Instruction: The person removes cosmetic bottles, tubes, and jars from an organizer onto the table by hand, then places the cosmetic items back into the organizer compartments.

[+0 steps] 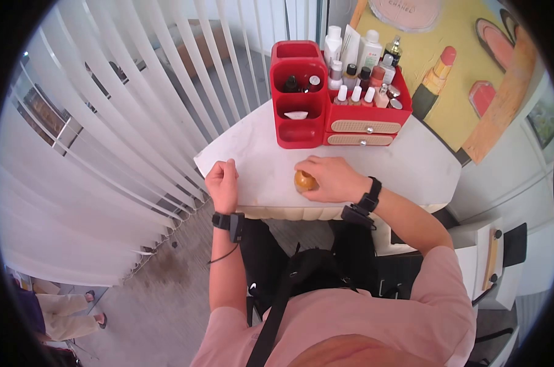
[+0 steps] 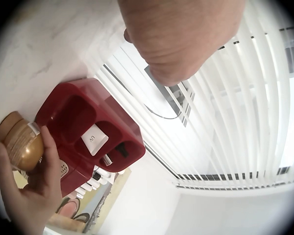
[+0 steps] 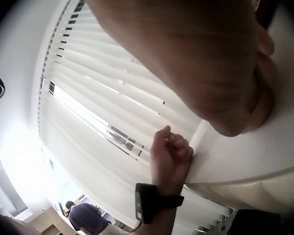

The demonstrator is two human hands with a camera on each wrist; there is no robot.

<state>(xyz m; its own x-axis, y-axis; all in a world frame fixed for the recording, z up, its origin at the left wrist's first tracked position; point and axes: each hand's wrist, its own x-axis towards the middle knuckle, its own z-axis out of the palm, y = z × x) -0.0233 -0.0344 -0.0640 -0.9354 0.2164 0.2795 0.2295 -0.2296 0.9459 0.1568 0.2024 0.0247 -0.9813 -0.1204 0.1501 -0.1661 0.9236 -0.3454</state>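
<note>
A round golden-brown jar (image 1: 304, 181) stands on the white table, and my right hand (image 1: 331, 178) grips it from the side with thumb and fingers. In the left wrist view the jar (image 2: 23, 147) shows between the thumb and fingers of the right hand (image 2: 36, 191). My left hand (image 1: 223, 183) rests at the table's left edge, fingers curled in and holding nothing; the right wrist view shows the same loosely curled fingers on the left hand (image 3: 170, 155). The jar is mostly hidden behind the right hand (image 3: 206, 73) there.
At the back of the table (image 1: 258, 153) stands a red organizer (image 1: 299, 136) with a white tube, beside a red drawer box (image 1: 405, 113) full of bottles. White vertical blinds (image 1: 136, 122) hang along the left. A yellow picture (image 1: 411, 49) is behind. A person (image 1: 63, 312) is at lower left.
</note>
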